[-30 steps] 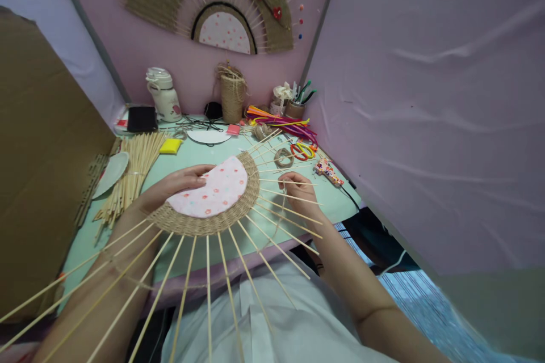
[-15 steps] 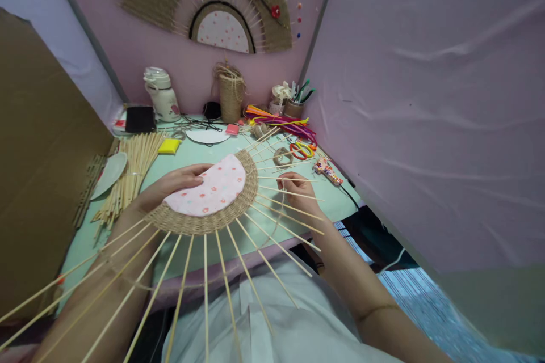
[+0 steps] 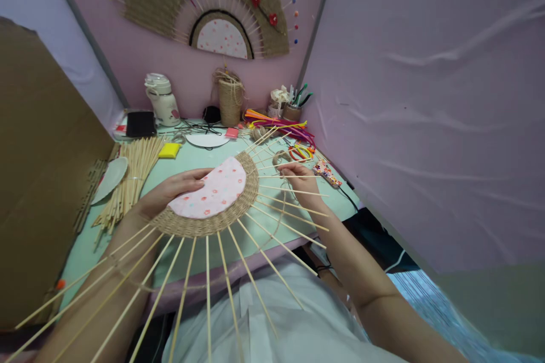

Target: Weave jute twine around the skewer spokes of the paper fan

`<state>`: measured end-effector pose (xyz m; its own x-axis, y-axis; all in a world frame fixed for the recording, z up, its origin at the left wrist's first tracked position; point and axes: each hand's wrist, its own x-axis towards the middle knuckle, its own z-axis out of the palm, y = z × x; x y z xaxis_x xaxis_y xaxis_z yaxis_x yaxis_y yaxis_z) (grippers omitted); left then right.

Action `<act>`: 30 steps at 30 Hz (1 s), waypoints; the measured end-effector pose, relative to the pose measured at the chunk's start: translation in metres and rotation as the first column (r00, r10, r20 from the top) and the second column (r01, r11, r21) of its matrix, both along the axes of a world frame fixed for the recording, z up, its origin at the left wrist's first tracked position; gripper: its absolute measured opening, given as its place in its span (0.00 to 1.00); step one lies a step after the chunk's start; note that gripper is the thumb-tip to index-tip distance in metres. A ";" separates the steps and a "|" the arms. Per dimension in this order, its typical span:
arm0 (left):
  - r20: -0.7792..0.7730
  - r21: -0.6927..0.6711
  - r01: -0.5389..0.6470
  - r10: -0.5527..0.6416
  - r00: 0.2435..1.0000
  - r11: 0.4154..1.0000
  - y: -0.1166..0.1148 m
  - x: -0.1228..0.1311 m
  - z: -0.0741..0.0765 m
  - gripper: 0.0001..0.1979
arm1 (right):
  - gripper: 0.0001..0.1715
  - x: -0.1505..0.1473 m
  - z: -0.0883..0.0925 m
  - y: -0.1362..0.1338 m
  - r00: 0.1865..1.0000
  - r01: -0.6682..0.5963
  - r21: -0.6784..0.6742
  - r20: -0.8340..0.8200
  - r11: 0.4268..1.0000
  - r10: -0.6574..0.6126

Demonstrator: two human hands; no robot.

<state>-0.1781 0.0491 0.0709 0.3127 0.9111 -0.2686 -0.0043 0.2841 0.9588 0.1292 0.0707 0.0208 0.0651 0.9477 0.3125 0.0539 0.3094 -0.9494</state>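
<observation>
My left hand [image 3: 181, 188] grips a half-round woven fan [image 3: 238, 212] by its straight edge, the thumb resting on the white cloth centre [image 3: 213, 190] with red flower prints. Thin bamboo sticks [image 3: 208, 289] spread out from the woven band like rays. Among the sticks on the right, my right hand [image 3: 300, 184] has its fingers pinched on a strand of twine [image 3: 281, 210]. From there the twine hangs in a long loose loop below the fan, running across the sticks toward the left. A small coil of twine [image 3: 281, 157] lies just beyond the right fingers.
A bundle of sticks [image 3: 131, 173], a yellow packet [image 3: 169, 151] and a white flask [image 3: 164, 102] stand or lie on the left. Scissors [image 3: 301, 152], pipe cleaners [image 3: 289, 129] and a patterned glue gun [image 3: 327, 173] are at right. A finished fan [image 3: 149, 0] hangs on the wall.
My right hand has moved slightly up and away, toward the twine coil, with the strand still in its fingers. My left hand keeps its hold on the fan. The view has tilted slightly.
</observation>
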 end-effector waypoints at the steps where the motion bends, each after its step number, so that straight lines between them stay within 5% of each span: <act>1: 0.009 -0.007 -0.004 0.004 1.000 1.000 0.000 0.000 0.000 0.29 | 0.10 0.000 0.001 0.001 1.000 -0.005 0.002 0.001 1.000 0.004; 18: 0.349 -0.029 0.079 -0.064 0.935 0.996 0.000 0.004 -0.013 0.22 | 0.11 0.013 0.026 0.034 1.000 0.015 0.088 -0.012 0.996 -0.014; 30: 0.421 0.017 0.125 -0.121 0.899 0.992 0.004 0.013 -0.021 0.23 | 0.18 0.010 0.043 0.059 0.992 -0.077 0.050 -0.092 0.996 0.081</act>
